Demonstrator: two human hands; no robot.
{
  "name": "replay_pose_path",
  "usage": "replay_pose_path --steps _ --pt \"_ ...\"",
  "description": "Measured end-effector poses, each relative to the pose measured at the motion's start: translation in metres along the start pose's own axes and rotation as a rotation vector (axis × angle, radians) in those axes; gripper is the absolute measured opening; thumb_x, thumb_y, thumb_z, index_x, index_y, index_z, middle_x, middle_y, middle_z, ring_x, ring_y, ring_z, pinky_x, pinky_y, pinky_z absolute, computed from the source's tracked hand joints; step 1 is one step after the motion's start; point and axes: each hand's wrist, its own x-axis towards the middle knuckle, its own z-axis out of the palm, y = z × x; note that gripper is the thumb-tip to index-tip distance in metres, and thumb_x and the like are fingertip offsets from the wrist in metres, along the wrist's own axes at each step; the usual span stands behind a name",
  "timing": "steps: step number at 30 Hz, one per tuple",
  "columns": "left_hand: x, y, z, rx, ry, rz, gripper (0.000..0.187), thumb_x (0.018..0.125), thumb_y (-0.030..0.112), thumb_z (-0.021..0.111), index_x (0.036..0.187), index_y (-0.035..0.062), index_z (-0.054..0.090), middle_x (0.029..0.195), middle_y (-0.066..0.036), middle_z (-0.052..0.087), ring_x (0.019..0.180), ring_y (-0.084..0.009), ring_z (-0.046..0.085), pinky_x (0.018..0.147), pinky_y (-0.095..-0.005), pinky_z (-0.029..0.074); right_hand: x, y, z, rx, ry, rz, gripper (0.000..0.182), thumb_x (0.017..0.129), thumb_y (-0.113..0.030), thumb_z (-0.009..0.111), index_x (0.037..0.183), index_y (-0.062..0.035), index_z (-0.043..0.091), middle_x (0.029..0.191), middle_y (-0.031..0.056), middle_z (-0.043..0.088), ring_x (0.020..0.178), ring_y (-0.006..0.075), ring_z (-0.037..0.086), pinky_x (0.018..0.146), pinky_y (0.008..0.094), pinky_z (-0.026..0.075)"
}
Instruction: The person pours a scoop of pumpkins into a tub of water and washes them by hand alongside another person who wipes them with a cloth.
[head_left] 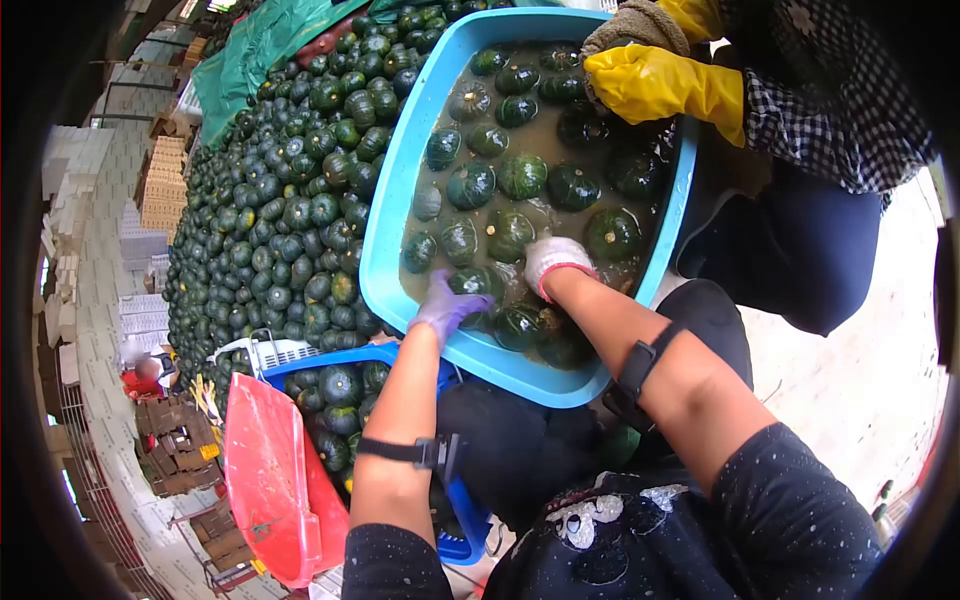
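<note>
A large light-blue tub (380,255) holds murky water with many dark green pumpkins floating in it. My left hand (450,303), in a purple glove, is at the tub's near-left side, its spread fingers resting against a green pumpkin (476,287). In a white glove with a pink cuff, my right hand (556,264) reaches into the water between a pumpkin (511,234) and another one (613,234). Its fingertips are under the murky water, and whether it grips anything is hidden.
A co-worker's yellow-gloved hands (665,85) hold a brown cloth (632,28) over the tub's far right corner. A huge pumpkin heap (290,210) lies left. Nearer are a blue crate (465,548) of pumpkins and a red basin (270,480).
</note>
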Motion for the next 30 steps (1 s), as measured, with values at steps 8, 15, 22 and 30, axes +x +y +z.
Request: replay_pose_path --steps 8,15,22,30 --pt "-0.028 0.033 0.048 -1.189 0.243 0.046 0.053 0.09 0.042 0.063 0.137 0.0272 0.042 0.133 -0.006 0.049 0.12 -0.0267 0.05 0.093 -0.0508 0.044 -0.067 -0.058 -0.008 0.214 0.493 -0.406 0.027 0.094 -0.019 0.045 0.107 -0.0067 0.065 0.122 0.0191 0.06 0.106 0.0387 0.06 0.093 0.0428 0.049" --pt "-0.036 0.032 0.077 -0.699 0.38 0.297 0.043 0.097 0.026 0.057 0.127 -0.0041 0.052 0.114 -0.011 0.062 0.101 -0.0173 0.057 0.091 -0.0303 0.046 -0.024 -0.022 -0.029 0.729 0.074 -0.149 0.034 0.09 -0.031 0.048 0.098 -0.005 0.069 0.095 0.0194 0.069 0.089 0.0368 0.066 0.083 0.0425 0.05" --pt "-0.04 0.046 0.058 -0.475 0.299 0.381 0.044 0.094 0.036 0.058 0.126 0.0058 0.056 0.114 -0.007 0.063 0.098 -0.0187 0.061 0.084 -0.0333 0.051 0.006 -0.013 -0.013 0.565 0.14 -0.332 0.029 0.097 -0.027 0.05 0.109 -0.0059 0.064 0.09 0.0154 0.068 0.091 0.0301 0.066 0.082 0.0386 0.052" --pt "0.012 0.016 0.069 -1.163 0.288 0.243 0.045 0.094 0.049 0.048 0.127 0.0203 0.056 0.121 -0.008 0.061 0.111 -0.0243 0.059 0.09 -0.0483 0.051 -0.024 -0.03 0.007 1.663 0.094 -0.303 0.063 0.094 -0.054 0.049 0.135 -0.0069 0.05 0.132 0.0105 0.057 0.122 0.0229 0.053 0.106 0.0341 0.037"
